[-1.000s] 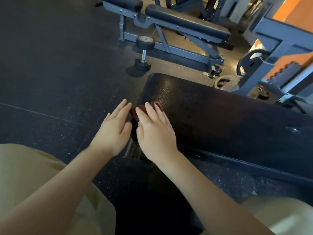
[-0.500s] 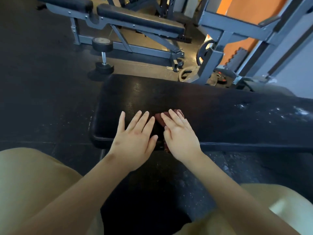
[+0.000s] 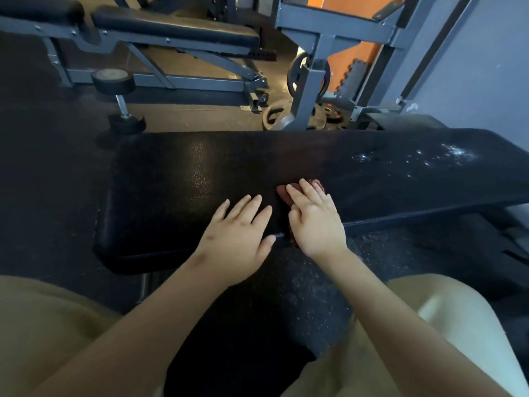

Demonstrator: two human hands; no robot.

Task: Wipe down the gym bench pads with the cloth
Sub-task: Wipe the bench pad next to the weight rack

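While pressing dark-red crumpled cloth (image 3: 284,193) onto black padded worktop (image 3: 183,181) under flat right grip (image 3: 315,224), left grip (image 3: 237,230) released alongside, seems midway; white specks (image 3: 455,153) at right unwiped.

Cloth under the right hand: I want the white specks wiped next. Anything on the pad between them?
Nothing visible: only bare bench pad lies between the cloth under the right hand and the white specks.

dark rubber floor (image 3: 43,173) | second bench (image 3: 171,31), grey rack (image 3: 310,84) behind | orange wall (image 3: 353,57)
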